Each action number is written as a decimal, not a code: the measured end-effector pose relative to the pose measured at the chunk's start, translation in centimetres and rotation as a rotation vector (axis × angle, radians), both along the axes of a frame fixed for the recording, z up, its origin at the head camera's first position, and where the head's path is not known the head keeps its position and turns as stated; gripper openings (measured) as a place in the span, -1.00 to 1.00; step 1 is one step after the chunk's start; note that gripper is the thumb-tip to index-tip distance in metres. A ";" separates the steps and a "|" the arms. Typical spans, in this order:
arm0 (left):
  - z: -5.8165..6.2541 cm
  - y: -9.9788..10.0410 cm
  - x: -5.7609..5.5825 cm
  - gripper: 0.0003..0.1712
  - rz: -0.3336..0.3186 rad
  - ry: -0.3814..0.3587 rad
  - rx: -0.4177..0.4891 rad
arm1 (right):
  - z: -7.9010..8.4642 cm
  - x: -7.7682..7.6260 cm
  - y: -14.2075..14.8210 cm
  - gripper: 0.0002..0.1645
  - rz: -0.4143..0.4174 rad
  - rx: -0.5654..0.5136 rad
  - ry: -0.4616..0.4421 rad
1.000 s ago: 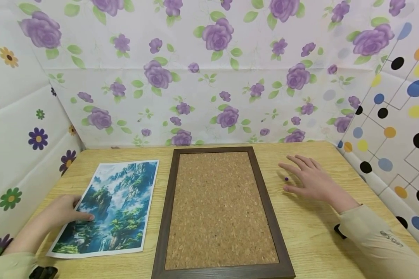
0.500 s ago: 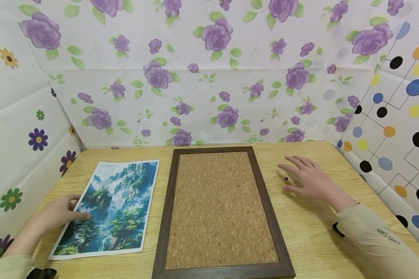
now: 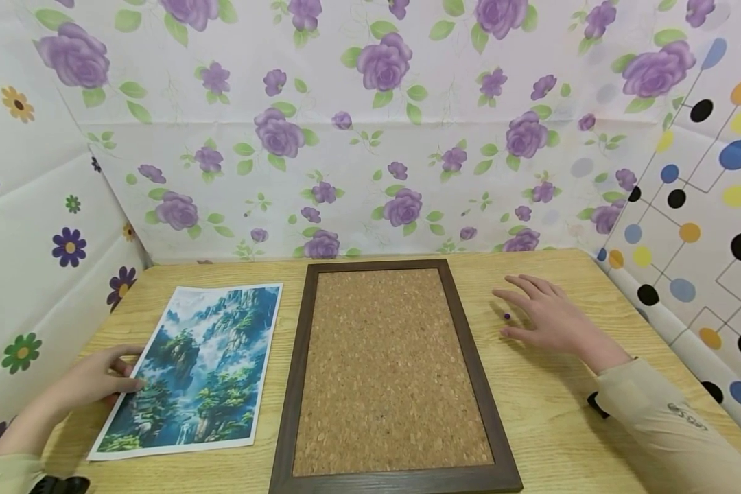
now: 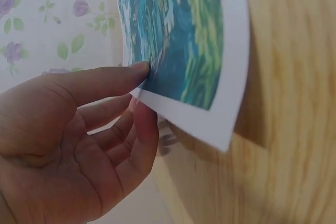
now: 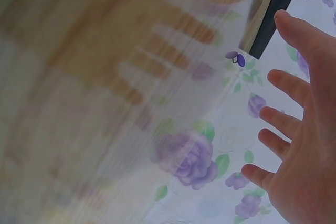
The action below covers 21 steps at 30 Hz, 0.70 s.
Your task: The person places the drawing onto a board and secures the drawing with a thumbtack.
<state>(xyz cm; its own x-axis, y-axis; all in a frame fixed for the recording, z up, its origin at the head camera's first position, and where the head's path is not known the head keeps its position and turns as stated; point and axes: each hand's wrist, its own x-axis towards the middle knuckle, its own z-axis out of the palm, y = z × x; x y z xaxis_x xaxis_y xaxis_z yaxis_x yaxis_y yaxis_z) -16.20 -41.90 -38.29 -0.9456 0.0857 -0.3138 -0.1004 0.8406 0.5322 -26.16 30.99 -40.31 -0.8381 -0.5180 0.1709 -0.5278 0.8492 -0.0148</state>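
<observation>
So the landscape print (image 3: pixel 206 363) is found to the left of the corkboard (image 3: pixel 389 370), laid on the surface (image 3: pixel 562 439) with its left edge pinched by the left hand (image 3: pixel 92 377): thumb on top, fingers tucked beneath. In the left wrist view that edge is clearly held up, with the near corner kinda bent and a shadow thrown on the surface below. Misty cliffs and green trees are shown on it, all bordered in white.

The right hand (image 3: pixel 546 319) is held spread, fingers well apart. A tiny purple object (image 3: pixel 507 316) is seen on the surface near the thumb and forefinger; what it is can't really be made out. Whether the surface is touched by that hand can't be told either.

The corkboard is edged by a dark brown frame (image 3: pixel 395 479) and placed between both hands. The back is covered by a white backdrop (image 3: pixel 278 134) printed with purple roses, the right side by a dotted sheet (image 3: pixel 737 156).
</observation>
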 end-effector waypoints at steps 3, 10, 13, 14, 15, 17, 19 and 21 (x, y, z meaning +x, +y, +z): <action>0.0 -0.2 0.0 -0.17 0.000 -0.014 0.021 | 0.0 0.0 0.0 -0.09 -0.001 -0.004 -0.001; 0.2 -0.5 -0.1 -0.18 0.013 -0.052 0.066 | -0.1 -0.2 0.2 -0.09 0.007 -0.003 0.010; 0.3 -0.8 -0.1 -0.16 0.012 -0.083 0.119 | -0.1 -0.2 0.2 -0.09 0.006 0.001 0.010; 0.4 -0.9 -0.1 -0.16 0.014 -0.092 0.135 | -0.1 -0.2 0.2 -0.09 0.006 0.000 0.009; 0.4 -0.9 -0.1 -0.16 0.009 -0.095 0.152 | -0.1 -0.2 0.2 -0.09 0.006 0.000 0.008; 0.5 -1.1 -0.1 -0.15 0.002 -0.111 0.195 | 0.0 -0.2 0.1 -0.09 0.008 -0.002 0.005; 0.6 -1.1 -0.1 -0.14 0.005 -0.123 0.225 | 0.0 -0.1 0.1 -0.09 0.010 -0.003 0.004; 0.7 -1.3 -0.1 -0.14 0.000 -0.132 0.257 | 0.1 -0.1 0.0 -0.09 0.011 -0.005 0.003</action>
<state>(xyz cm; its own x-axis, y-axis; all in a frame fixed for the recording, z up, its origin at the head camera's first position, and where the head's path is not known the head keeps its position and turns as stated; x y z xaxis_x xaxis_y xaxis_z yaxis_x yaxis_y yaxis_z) -16.35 -43.17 -37.64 -0.8982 0.1785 -0.4018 -0.1827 0.6796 0.7104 -26.26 31.03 -40.24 -0.8321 -0.5259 0.1761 -0.5368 0.8435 -0.0170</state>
